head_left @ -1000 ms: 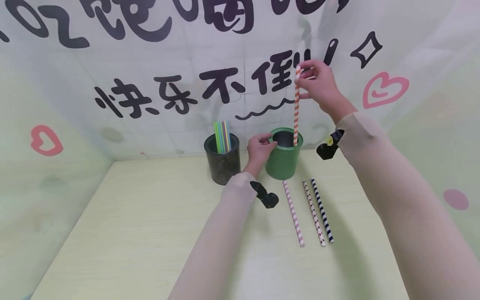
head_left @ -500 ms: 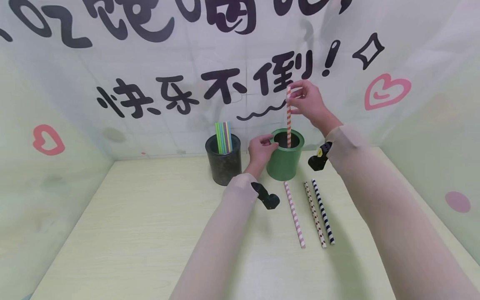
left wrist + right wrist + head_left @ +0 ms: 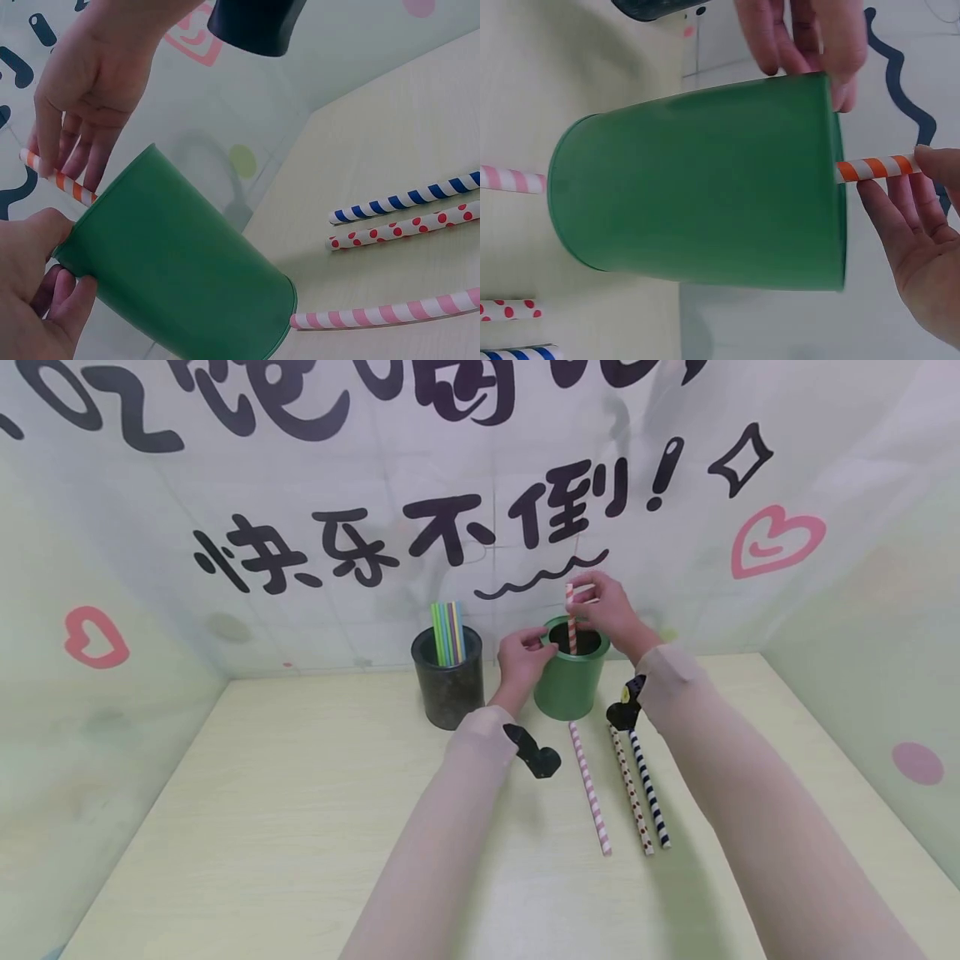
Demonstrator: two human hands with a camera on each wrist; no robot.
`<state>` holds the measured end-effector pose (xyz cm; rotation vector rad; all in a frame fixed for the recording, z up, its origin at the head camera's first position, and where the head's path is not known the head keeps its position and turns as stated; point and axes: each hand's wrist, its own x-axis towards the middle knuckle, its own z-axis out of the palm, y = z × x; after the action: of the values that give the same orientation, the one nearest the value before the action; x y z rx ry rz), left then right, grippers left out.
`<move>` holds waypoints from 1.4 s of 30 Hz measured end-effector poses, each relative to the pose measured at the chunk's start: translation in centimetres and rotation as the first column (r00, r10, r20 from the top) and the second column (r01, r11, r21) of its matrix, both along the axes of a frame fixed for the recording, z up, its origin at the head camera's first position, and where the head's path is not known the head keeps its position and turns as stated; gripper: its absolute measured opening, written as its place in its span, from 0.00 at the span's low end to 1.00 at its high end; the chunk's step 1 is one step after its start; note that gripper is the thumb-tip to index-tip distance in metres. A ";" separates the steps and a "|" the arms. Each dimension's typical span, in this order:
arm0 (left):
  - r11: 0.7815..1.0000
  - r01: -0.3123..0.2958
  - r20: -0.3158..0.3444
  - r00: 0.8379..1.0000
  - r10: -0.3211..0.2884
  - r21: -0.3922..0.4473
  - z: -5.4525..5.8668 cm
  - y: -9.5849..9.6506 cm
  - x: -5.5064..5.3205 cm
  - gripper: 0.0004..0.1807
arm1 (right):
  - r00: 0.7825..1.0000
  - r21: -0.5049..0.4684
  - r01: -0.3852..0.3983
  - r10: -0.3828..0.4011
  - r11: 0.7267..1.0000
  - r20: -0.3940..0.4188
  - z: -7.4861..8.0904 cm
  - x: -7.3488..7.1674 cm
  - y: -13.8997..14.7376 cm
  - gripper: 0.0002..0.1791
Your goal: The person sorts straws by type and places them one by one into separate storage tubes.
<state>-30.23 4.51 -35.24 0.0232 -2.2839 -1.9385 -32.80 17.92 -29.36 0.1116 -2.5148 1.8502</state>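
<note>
My right hand [image 3: 606, 612] pinches an orange-and-white striped paper straw [image 3: 572, 637] near its top, above the green cup [image 3: 566, 690]. The straw stands nearly upright, its lower part down inside the cup and hidden by the wall. With thumb and fingers, my left hand [image 3: 521, 665] grips the cup's rim on the left side. In the right wrist view, only a short length of the straw [image 3: 876, 167] shows between the rim and my fingers. The left wrist view shows the cup [image 3: 187, 262] standing on the table.
A pink-striped straw [image 3: 591, 789], a red-dotted straw [image 3: 632, 793] and a navy-striped straw [image 3: 649, 792] lie on the table [image 3: 285, 810] in front of the cup. Left of it stands a black cup [image 3: 452, 697] holding several thin coloured straws [image 3: 447, 635]. A printed wall sheet [image 3: 360, 627] rises behind.
My right hand has come down and slightly left, lowering the orange-striped straw from the rim into the green cup. My left hand has stayed on the rim.
</note>
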 end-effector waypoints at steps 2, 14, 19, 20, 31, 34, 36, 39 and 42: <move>1.000 0.000 0.003 1.000 0.000 0.001 0.0 0.0 0.0 0.16 | 1.000 0.014 0.000 0.000 1.000 0.004 -0.4 0.0 -0.1 0.20; 1.000 -0.002 0.013 1.000 0.002 0.024 0.2 -0.3 0.1 0.16 | 0.999 0.070 0.006 -0.009 0.998 0.037 -1.7 -0.6 -1.0 0.20; 1.000 -0.006 0.016 1.000 0.005 0.022 0.2 -0.3 0.0 0.16 | 0.998 0.094 0.051 -0.054 0.994 0.037 -1.6 -0.9 -1.3 0.20; 1.000 -0.005 0.015 1.000 0.005 0.020 0.2 -0.4 0.0 0.16 | 0.997 0.094 0.058 -0.062 0.994 0.040 -1.6 -1.0 -1.3 0.21; 1.000 -0.004 0.010 1.000 0.004 0.011 0.3 -0.2 0.0 0.16 | 0.993 0.086 0.100 -0.105 0.991 0.059 -1.5 -1.2 -1.2 0.21; 1.000 -0.004 0.003 1.000 0.004 0.006 0.1 -0.1 -0.1 0.16 | 0.992 0.073 0.101 -0.106 0.992 0.065 -1.6 -1.1 -1.0 0.21; 1.000 -0.001 0.000 1.000 0.001 0.003 0.0 0.0 -0.1 0.16 | 0.992 0.073 0.097 -0.102 0.993 0.068 -1.6 -1.0 -0.7 0.21; 1.000 0.004 -0.003 1.000 -0.004 -0.002 -0.1 0.0 0.0 0.16 | 0.993 0.065 0.081 -0.086 0.995 0.080 -1.3 -0.8 -0.1 0.21; 1.000 0.004 -0.010 1.000 -0.004 -0.002 0.0 0.0 0.0 0.16 | 0.994 0.063 0.063 -0.068 0.996 0.087 -0.9 -0.6 0.6 0.22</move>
<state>-30.18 4.47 -35.28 0.0082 -2.2814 -1.9341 -33.42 18.50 -30.25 -0.0535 -2.5991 1.7951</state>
